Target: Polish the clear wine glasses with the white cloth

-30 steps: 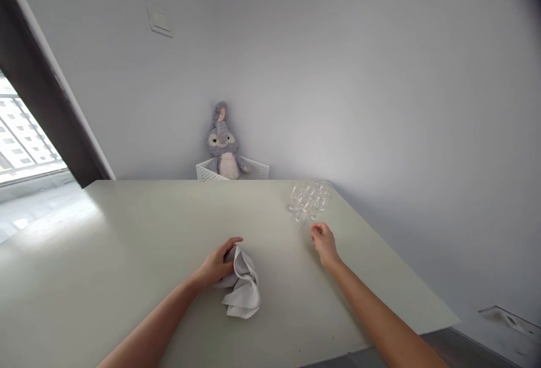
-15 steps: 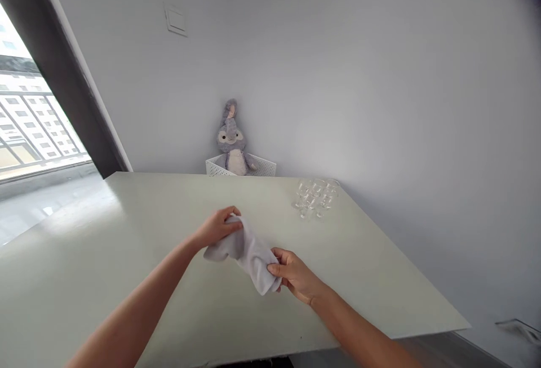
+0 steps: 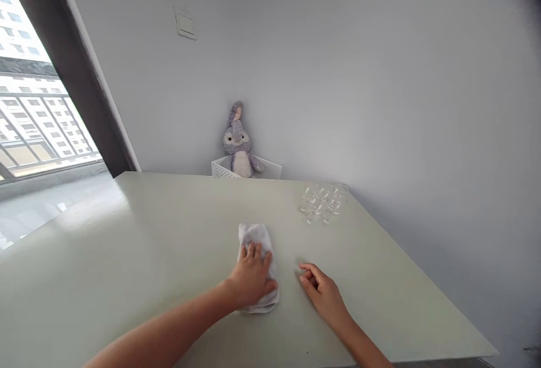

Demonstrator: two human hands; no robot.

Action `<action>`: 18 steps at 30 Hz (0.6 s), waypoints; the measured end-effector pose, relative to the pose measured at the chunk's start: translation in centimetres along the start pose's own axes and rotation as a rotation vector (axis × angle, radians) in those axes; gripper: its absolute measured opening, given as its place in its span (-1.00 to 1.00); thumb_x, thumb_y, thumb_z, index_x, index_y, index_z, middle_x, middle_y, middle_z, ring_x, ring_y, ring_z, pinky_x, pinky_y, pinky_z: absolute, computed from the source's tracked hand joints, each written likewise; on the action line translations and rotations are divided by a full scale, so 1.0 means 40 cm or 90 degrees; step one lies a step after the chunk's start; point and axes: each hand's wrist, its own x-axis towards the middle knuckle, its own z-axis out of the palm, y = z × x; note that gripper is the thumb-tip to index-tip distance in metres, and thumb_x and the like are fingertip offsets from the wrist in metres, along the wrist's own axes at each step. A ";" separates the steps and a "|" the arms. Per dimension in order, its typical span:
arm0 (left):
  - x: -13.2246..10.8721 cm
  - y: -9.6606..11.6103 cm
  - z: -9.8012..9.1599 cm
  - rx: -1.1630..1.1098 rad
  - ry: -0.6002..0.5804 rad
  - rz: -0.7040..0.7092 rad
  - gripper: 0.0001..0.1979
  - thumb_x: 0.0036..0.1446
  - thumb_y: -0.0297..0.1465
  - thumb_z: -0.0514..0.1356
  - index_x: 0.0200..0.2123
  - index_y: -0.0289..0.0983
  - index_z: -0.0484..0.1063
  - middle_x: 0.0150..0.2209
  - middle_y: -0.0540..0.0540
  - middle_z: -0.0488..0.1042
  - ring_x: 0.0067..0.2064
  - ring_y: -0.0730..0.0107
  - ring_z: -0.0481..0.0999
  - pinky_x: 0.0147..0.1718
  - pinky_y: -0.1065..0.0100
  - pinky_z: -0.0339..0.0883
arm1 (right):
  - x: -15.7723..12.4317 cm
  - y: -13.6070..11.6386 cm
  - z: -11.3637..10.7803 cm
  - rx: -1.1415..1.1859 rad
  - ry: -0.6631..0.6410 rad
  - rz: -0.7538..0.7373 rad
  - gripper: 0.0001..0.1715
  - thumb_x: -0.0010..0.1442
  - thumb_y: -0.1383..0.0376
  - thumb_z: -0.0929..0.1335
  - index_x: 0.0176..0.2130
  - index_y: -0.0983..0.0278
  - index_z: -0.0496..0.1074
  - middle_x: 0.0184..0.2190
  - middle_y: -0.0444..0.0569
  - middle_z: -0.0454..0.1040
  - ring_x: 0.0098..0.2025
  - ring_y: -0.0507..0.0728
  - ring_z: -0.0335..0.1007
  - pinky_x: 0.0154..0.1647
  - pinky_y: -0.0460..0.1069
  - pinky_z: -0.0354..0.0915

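Note:
A white cloth [image 3: 258,234] lies folded flat on the pale table [image 3: 169,227]. My left hand [image 3: 252,278] rests palm down on it with the fingers spread, pressing rather than gripping. To the right of the cloth, apart from it, my right hand [image 3: 323,293] is at the tabletop. Its fingers are loosely curled, with a gap between thumb and forefinger and nothing held. Whether this hand touches the table I cannot tell.
Several clear drinking glasses [image 3: 323,202] stand grouped near the table's far right corner. Beyond the far edge, a grey plush rabbit [image 3: 238,145] sits in a white perforated basket [image 3: 270,169] against the wall. A window [image 3: 38,109] is on the left.
The cloth was held in the air between both hands; now it lies on the table. My left hand has flattened over it, and my right hand has let go and moved right.

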 end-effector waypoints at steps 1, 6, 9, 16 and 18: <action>0.010 0.005 0.015 -0.017 0.004 0.026 -0.26 0.02 0.04 -0.06 0.15 -0.34 0.08 0.17 -0.38 0.03 0.18 -0.18 -0.04 0.05 -0.11 -0.12 | -0.002 0.004 0.005 -0.010 0.008 0.000 -0.65 0.14 0.11 0.20 -0.15 0.23 0.33 -0.41 -0.09 0.41 -0.42 0.06 0.33 -0.35 -0.04 0.25; 0.130 -0.041 0.049 -0.063 0.026 0.154 -0.23 0.03 0.09 -0.18 0.18 -0.29 0.01 0.23 -0.31 -0.08 0.24 -0.06 -0.18 0.13 -0.03 -0.26 | -0.009 0.007 0.018 -0.016 0.019 -0.026 -0.69 0.14 0.10 0.19 -0.27 0.21 0.38 -0.36 -0.07 0.46 -0.31 0.09 0.37 -0.28 -0.06 0.27; 0.215 -0.129 0.050 -0.056 0.028 0.152 -0.27 0.03 0.09 -0.16 0.17 -0.21 0.06 0.23 -0.26 -0.06 0.23 -0.03 -0.13 0.13 -0.01 -0.25 | -0.011 0.004 0.019 -0.007 0.042 -0.033 -0.68 0.13 0.07 0.19 -0.31 0.20 0.39 -0.40 -0.08 0.46 -0.37 0.08 0.38 -0.35 -0.08 0.28; 0.240 -0.466 -0.051 0.004 0.002 -0.205 -0.40 0.08 -0.05 -0.07 0.15 -0.19 0.09 0.21 -0.20 0.01 0.22 0.05 -0.07 0.11 0.07 -0.20 | -0.015 -0.003 0.009 -0.032 0.016 -0.025 -0.68 0.15 0.08 0.17 -0.33 0.18 0.39 -0.45 -0.13 0.45 -0.46 0.05 0.35 -0.46 -0.11 0.26; 0.166 -0.572 -0.097 0.017 0.013 -0.310 -0.41 0.12 -0.08 -0.13 0.14 -0.28 0.09 0.20 -0.31 0.02 0.21 -0.05 -0.06 0.08 -0.03 -0.18 | -0.015 -0.001 0.004 -0.041 0.004 -0.035 -0.69 0.16 0.10 0.17 -0.32 0.18 0.39 -0.44 -0.12 0.45 -0.45 0.05 0.35 -0.45 -0.11 0.26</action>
